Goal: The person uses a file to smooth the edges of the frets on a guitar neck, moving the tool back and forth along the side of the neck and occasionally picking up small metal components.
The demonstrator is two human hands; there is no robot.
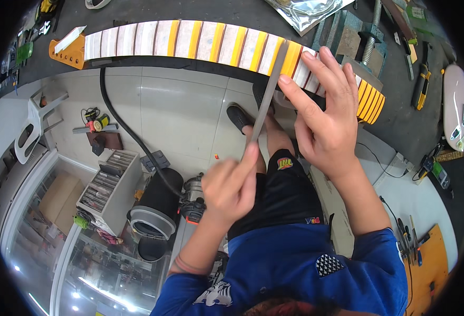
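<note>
A guitar neck (207, 39) lies across the near edge of the dark workbench, its headstock (70, 52) to the left. White and yellow tape strips cover the fretboard, leaving narrow dark-edged frets between them. My left hand (229, 187) is closed round the lower end of a long flat metal file (266, 102). The file slants up to the right, and its far end lies over the yellow-taped part of the neck. Above the neck's right part is my right hand (329, 110), fingers outstretched. Its index fingertip is right at the file's edge; whether they touch I cannot tell.
A bench vise (369, 39) stands behind the neck's right end. Farther right lie a yellow-black utility knife (421, 79) and a pale oval object (456, 108). A black hose (119, 113) hangs below the bench toward a black cylindrical bin (158, 205). A plastic bag (308, 16) lies at the back.
</note>
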